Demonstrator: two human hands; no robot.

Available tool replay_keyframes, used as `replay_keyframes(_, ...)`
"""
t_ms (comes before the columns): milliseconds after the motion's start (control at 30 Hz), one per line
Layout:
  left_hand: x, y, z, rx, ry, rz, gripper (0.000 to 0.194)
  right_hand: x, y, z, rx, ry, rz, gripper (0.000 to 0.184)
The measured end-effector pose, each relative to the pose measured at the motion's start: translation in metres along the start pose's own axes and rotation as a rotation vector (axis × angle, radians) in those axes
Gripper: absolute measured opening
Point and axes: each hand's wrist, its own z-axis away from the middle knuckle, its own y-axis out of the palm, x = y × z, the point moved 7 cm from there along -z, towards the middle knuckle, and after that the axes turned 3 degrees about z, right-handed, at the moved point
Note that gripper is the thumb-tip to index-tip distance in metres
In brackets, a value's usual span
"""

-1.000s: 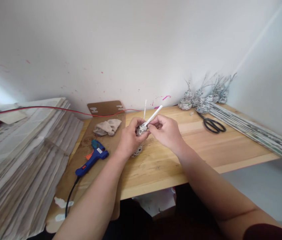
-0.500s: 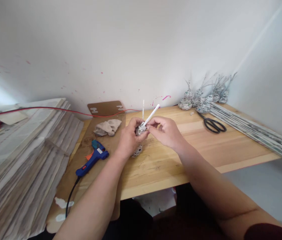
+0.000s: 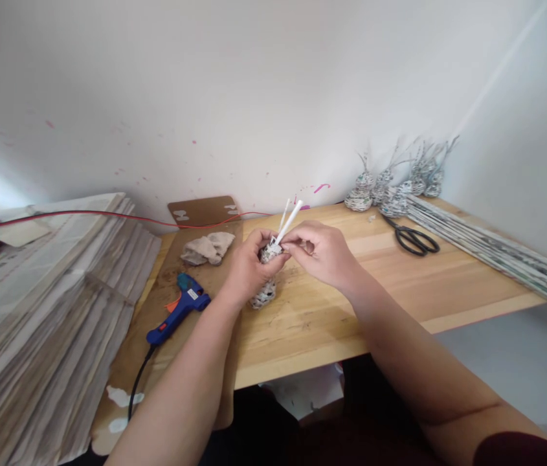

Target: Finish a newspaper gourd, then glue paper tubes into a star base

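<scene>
My left hand (image 3: 248,266) is closed around the upper part of a small gourd-shaped figure woven from paper strips (image 3: 264,296). Its rounded lower part shows beneath my fingers, close to the table top. From its top sticks up a white paper tube (image 3: 290,221), leaning right, with a thinner paper strip (image 3: 283,215) beside it. At the right side of that top, my right hand (image 3: 324,254) has thumb and forefinger pinched together on what looks like the end of a paper strip. Those fingertips partly hide the strip.
A blue hot glue gun (image 3: 179,310) and a crumpled cloth (image 3: 208,248) lie on a brown board (image 3: 205,208) to the left. Stacked newspapers (image 3: 83,310) stand beyond. Black scissors (image 3: 416,240), several woven gourds (image 3: 359,194) and long paper tubes (image 3: 491,252) are at right.
The woven gourd has tilted more upright, exposing more of its lower part. Its white tube has swung left, closer to the thin strip. Both hands keep their grip.
</scene>
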Motion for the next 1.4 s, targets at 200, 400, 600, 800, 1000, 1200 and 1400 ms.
replay_keyframes(200,-0.005,0.008,-0.001,0.121,-0.044,0.214,0.04,0.004,-0.002,-0.003,0.05,0.009,-0.071,0.016)
replay_keyframes(400,-0.009,0.015,0.0,0.195,-0.103,0.322,0.044,0.004,-0.006,-0.005,0.201,0.001,-0.129,0.016)
replay_keyframes(600,-0.004,0.017,0.004,0.228,-0.19,0.411,0.047,0.005,-0.012,-0.008,0.255,0.047,-0.166,0.013)
replay_keyframes(800,-0.005,0.018,0.007,0.294,-0.258,0.475,0.046,0.015,-0.013,-0.019,0.279,-0.032,-0.076,0.005)
replay_keyframes(1000,-0.008,0.013,0.005,0.262,-0.255,0.482,0.046,0.02,-0.01,-0.023,0.172,-0.118,-0.035,0.01)
replay_keyframes(1200,-0.002,0.016,0.007,0.261,-0.309,0.463,0.048,0.006,-0.007,-0.016,0.155,0.003,-0.08,0.009)
replay_keyframes(1400,0.004,0.018,0.008,0.265,-0.345,0.474,0.048,0.004,-0.009,-0.014,0.291,-0.036,-0.123,0.005)
